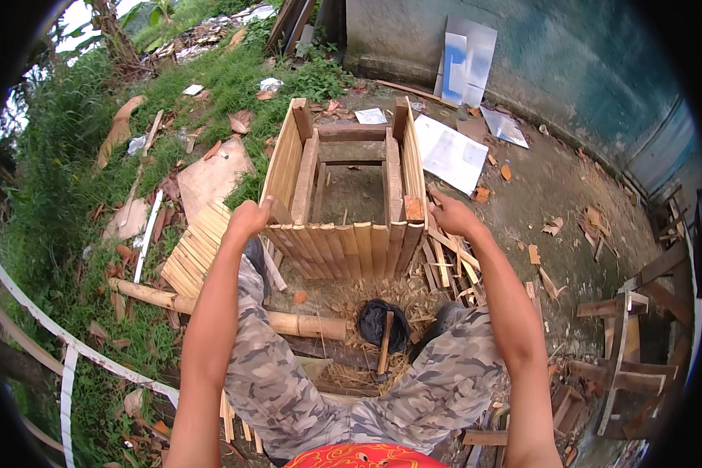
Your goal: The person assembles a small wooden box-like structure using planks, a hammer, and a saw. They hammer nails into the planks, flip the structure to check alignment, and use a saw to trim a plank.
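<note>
Wears gry camo trousers [269, 370] & red/ylw patterned top [366, 457].

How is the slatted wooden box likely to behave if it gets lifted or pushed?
The slatted wooden box would probably stay fairly stiff, given its thick corner posts and crossbars. It may feel light for its size, since its middle is open. Pushed to the right, it could catch on the loose wood strips lying there.

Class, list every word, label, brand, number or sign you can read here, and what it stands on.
None can be read.
Crate: bare slats, no legible lettering.
Red cloth: yellow line pattern, no legible letters.
Panel by the wall: blue and white patches, no legible words.
White sheet: any marks too faint to read.
</note>
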`<state>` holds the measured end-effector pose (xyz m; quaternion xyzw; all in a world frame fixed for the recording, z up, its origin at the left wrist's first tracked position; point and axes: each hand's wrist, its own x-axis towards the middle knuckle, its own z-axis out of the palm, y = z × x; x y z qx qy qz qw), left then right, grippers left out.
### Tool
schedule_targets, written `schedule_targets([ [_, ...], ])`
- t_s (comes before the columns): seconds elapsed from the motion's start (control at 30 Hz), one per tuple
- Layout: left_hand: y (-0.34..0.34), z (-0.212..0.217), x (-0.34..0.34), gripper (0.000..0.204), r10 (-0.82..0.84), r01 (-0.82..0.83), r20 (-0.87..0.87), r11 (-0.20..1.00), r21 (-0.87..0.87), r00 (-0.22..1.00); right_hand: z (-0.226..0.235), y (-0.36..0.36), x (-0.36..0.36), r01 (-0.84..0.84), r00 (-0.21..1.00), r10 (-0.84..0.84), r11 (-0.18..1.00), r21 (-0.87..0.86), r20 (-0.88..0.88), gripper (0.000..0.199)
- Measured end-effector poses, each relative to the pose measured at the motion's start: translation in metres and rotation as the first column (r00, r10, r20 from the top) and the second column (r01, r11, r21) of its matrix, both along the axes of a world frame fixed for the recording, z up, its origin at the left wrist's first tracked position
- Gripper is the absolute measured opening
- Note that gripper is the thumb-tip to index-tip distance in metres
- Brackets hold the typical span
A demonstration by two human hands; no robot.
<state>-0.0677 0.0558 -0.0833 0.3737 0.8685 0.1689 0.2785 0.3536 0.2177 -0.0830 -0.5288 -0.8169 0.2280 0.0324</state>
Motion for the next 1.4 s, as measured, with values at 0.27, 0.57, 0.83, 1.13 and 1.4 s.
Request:
schedule_targets([
  [0.27,-0.034,-0.005,0.049,0.099,-0.374,0.286,-0.232,0.897,-0.338,0.898,0.045,-0.031,0.007,-0.185,0.983,0.183,0.967,-0.173,-0.023,0.069],
  [0.57,-0.043,-0.007,0.063,0.099,-0.379,0.242,-0.331,0.889,-0.388,0.864,0.053,-0.04,0.001,-0.181,0.951,0.239,0.944,-0.275,0.194,0.081],
  [0.83,-0.043,0.01,0.029,0.062,-0.124,0.113,-0.23,0.992,-0.061,0.965,0.051,-0.043,0.004,-0.217,0.954,0.257,0.946,-0.24,0.152,0.079],
  [1.13,-0.012,-0.02,-0.001,0.073,0.109,-0.089,-0.102,0.978,0.188,0.989,0.014,-0.027,0.0,-0.003,1.0,0.003,1.0,-0.005,-0.02,0.077],
  [1.4,0.013,-0.019,0.011,0.067,0.119,-0.102,-0.146,0.987,0.121,0.982,-0.013,-0.021,-0.011,-0.006,0.988,-0.003,0.998,-0.059,-0.152,0.071],
])
